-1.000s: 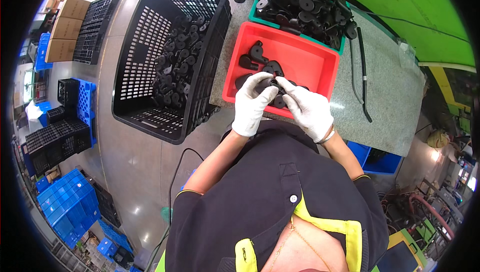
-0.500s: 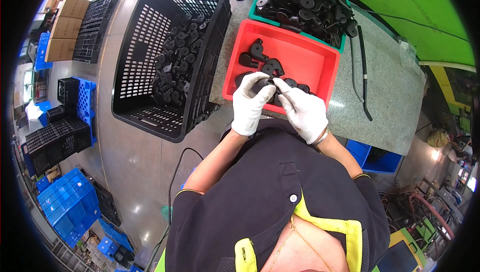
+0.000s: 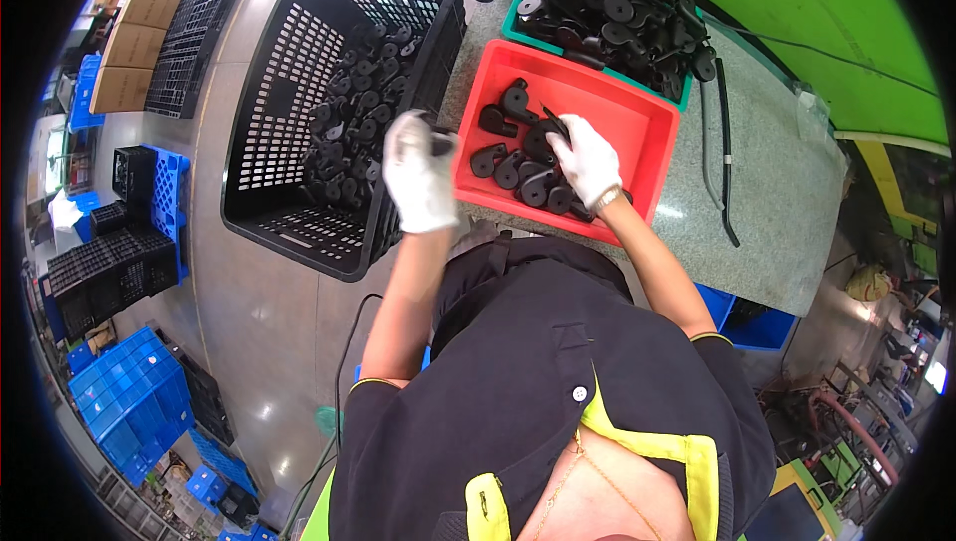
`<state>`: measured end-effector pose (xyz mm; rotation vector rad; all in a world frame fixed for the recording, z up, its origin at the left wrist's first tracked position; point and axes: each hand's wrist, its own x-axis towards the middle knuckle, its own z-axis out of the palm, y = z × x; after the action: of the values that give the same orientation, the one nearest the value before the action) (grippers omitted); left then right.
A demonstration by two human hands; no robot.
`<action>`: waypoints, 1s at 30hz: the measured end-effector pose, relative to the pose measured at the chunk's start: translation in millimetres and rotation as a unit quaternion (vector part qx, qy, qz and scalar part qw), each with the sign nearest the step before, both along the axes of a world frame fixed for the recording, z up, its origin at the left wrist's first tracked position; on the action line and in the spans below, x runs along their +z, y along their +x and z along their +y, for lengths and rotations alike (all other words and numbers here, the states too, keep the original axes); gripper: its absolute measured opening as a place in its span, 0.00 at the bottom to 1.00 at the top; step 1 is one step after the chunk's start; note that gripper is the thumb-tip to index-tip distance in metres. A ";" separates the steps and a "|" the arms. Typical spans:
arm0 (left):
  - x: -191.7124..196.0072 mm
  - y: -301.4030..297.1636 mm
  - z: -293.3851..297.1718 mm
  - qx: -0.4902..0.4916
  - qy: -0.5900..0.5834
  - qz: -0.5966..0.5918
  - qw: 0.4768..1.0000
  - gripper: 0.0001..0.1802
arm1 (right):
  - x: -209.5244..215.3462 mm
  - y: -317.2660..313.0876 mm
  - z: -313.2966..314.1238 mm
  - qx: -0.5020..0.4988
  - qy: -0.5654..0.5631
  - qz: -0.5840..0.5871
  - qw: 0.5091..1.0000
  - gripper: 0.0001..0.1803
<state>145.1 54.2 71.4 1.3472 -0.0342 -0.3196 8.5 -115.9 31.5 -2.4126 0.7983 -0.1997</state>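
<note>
Left hand (image 3: 419, 181) grip closed on black part (image 3: 441, 142), beside red tray (image 3: 652, 158).

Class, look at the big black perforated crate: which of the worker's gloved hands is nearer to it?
Left. The left hand is at the black crate rim, holding a black part; the right hand is inside the red tray.

black crate (image 3: 299, 103) crowding left, red tray (image 3: 647, 133) half bare, stone counter (image 3: 787, 213) free right
</note>
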 end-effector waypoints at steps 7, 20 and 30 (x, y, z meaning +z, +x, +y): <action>-6.2 68.6 29.9 0.092 -0.147 0.064 0.983 0.28 | -57.9 47.5 -12.8 0.016 0.024 0.101 0.994 0.23; 12.5 -60.5 -13.6 -0.200 0.228 -0.256 0.918 0.22 | 59.4 -5.8 29.8 -0.058 0.336 -0.142 0.929 0.17; 19.7 -59.4 -21.5 -0.265 -0.072 0.098 0.957 0.20 | 105.7 -34.3 32.5 0.012 0.184 -0.100 0.978 0.16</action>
<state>85.7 32.7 91.1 1.1398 -0.2512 -0.8867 -25.8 -83.4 137.2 -2.0159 0.6504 -0.2567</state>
